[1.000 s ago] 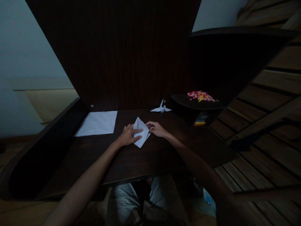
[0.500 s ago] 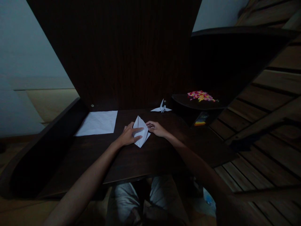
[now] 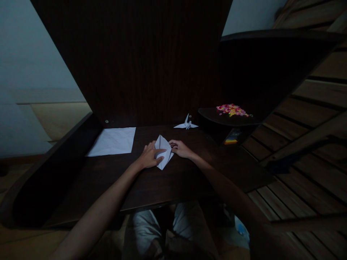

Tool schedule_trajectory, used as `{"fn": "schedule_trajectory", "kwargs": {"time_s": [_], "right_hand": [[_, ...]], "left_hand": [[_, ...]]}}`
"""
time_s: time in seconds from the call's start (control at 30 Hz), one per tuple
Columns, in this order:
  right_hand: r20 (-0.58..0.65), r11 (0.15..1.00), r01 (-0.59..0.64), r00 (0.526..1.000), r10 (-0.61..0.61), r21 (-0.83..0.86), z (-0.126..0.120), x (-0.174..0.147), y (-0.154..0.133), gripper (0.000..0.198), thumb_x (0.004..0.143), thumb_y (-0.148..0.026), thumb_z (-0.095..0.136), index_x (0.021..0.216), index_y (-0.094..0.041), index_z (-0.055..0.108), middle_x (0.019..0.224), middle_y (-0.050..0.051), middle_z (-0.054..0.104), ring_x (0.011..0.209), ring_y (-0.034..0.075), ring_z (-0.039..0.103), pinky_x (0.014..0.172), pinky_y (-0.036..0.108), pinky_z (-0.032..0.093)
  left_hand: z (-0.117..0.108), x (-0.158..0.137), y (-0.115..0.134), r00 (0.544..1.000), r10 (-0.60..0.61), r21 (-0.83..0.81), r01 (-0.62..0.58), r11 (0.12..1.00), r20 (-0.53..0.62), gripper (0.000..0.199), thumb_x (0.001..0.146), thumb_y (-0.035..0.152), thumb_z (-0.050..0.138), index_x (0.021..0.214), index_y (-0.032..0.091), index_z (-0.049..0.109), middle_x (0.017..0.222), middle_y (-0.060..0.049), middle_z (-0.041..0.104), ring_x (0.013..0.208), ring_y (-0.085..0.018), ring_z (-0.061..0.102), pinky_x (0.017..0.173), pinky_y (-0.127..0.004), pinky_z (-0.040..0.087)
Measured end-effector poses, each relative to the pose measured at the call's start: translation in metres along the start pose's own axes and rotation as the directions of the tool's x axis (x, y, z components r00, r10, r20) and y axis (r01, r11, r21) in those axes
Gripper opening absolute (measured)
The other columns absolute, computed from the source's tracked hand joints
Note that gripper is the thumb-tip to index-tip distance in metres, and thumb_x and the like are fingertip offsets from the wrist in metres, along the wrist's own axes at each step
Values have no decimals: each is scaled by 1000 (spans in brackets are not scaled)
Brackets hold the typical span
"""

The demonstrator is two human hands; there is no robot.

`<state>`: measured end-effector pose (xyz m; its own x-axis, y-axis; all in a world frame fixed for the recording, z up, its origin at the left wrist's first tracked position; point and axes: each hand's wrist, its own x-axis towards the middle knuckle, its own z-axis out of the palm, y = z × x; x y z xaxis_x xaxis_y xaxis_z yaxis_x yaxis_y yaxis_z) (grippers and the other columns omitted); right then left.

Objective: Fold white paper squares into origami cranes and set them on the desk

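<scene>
A partly folded piece of white paper (image 3: 160,163), diamond-shaped with layered flaps, lies on the dark desk between my hands. My left hand (image 3: 149,155) is on its left side, thumb and index finger spread across the top layer and the other fingers at the far left edge. At the right corner, my right hand (image 3: 179,148) pinches a flap with its fingers curled. Part of the paper's left side is hidden under my left hand. Behind my right hand stands a folded white paper crane (image 3: 186,125).
White paper sheets (image 3: 112,141) lie at the desk's back left. A heap of small pink, red and yellow pieces (image 3: 233,109) sits on the raised corner shelf (image 3: 217,117). The tall back panel (image 3: 157,65) and left side panel (image 3: 51,173) bound the desk (image 3: 173,184).
The paper's far tip sits slightly lower, and my left hand's fingers have shifted a little on it. My right hand stays at the right corner.
</scene>
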<state>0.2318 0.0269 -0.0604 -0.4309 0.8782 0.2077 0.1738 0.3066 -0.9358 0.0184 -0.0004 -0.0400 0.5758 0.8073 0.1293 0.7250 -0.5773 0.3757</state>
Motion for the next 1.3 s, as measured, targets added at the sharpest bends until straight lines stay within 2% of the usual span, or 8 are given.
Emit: {"fn": "schedule_trajectory", "kwargs": {"time_s": [0.3,0.5,0.7,0.9,1.1,1.17,1.3], "right_hand": [[-33,999,3,999,-4,-38,2,0,0,19,69,-12,59,87,-15,62,80,2,62,74,13,56,67,26,45],[-58,997,8,998,-13,-75,5,-1,-1,20,69,-12,58,89,-15,62,76,0,59,69,11,52,64,23,44],[-98,991,33,994,-46,-132,9,-3,-4,26,71,-20,64,96,-16,61,77,0,60,69,11,53,65,25,44],[-109,973,59,990,-85,-225,14,-5,-8,29,73,-19,61,101,-17,59,76,0,61,65,11,54,63,24,44],[-105,937,72,988,-114,-343,17,-6,-15,25,74,-17,60,99,-17,60,72,-1,58,61,10,52,59,23,43],[-105,919,85,985,-134,-385,17,-6,-16,25,74,-15,59,99,-17,61,72,-1,58,60,10,51,59,23,43],[-112,901,74,985,-135,-428,18,-6,-17,25,73,-14,60,98,-15,61,72,-1,58,59,10,51,59,23,42]], "left_hand": [[-1,0,2,1000,-3,-41,2,999,-22,43,77,39,59,119,30,62,128,-10,38,118,-37,39,98,-59,29],[-1,-1,0,988,50,-191,-77,979,-144,41,72,35,64,110,21,59,122,-9,38,113,-30,47,100,-46,38],[-1,-2,0,984,50,-240,-91,966,-170,47,71,34,65,114,20,51,124,-9,37,114,-27,48,101,-42,39],[2,-1,-3,983,59,-245,-101,964,-174,46,75,32,59,118,18,47,125,-10,37,110,-25,49,97,-39,41],[-1,-1,-3,982,54,-313,-109,943,-179,32,80,26,48,112,20,44,120,-7,43,106,-22,48,93,-37,40],[-1,-1,-3,980,41,-333,-105,937,-195,33,80,29,51,110,20,41,115,-7,45,103,-22,48,92,-37,40],[1,-1,-2,976,30,-311,-99,945,-217,49,71,36,66,109,19,39,110,-7,46,97,-22,49,87,-36,42]]}}
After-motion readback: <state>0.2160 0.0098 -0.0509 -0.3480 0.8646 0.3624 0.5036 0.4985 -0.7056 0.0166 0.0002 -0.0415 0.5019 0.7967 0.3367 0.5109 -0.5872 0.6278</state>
